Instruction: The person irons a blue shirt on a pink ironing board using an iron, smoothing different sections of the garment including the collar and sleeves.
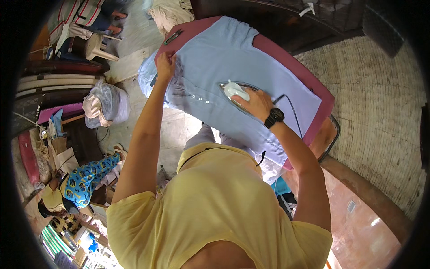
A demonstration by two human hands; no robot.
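A light blue shirt (210,54) is spread over a maroon-covered ironing board (192,29). My right hand (256,104), with a black watch on its wrist, is closed round the handle of a white iron (235,91). The iron rests on the shirt's middle, and its dark cord runs off to the right. My left hand (165,67) pinches the shirt's edge at the board's left side. White buttons (200,99) show on the cloth between my hands. Beyond my left hand, small dark thread snips (172,36) lie on the board.
A plastic-wrapped bundle (107,105) stands on the floor to the left, near a cream stool (96,48). Another person in blue patterned trousers (87,181) is at the lower left. Pale cloth (172,15) is heaped beyond the board. A ridged mat (371,98) lies at right.
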